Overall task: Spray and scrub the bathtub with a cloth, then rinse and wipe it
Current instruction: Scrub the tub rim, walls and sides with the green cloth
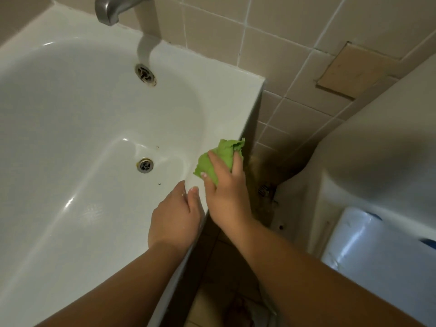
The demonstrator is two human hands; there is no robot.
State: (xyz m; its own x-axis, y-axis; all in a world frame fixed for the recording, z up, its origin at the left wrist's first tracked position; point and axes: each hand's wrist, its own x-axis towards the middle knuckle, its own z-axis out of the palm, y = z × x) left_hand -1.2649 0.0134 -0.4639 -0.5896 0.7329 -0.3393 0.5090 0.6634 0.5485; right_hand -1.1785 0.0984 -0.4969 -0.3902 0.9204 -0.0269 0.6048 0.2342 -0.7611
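1. The right hand point(226, 185) is clenched around a bunched green fabric cloth point(220, 159), pressing it on the near rim of the glossy white enamel bathtub point(70, 114).
2. The left hand point(175, 218) rests just beside it, its fingers draped over the same rim, holding nothing.
3. This appears to be a rim wipe. Recommended method: keep the cloth flat against the edge and work steadily towards the corner.
4. Below lies the round metal floor drain point(145, 165); above it are the overflow plate point(145, 74) and the grey metal spout point(113, 8).
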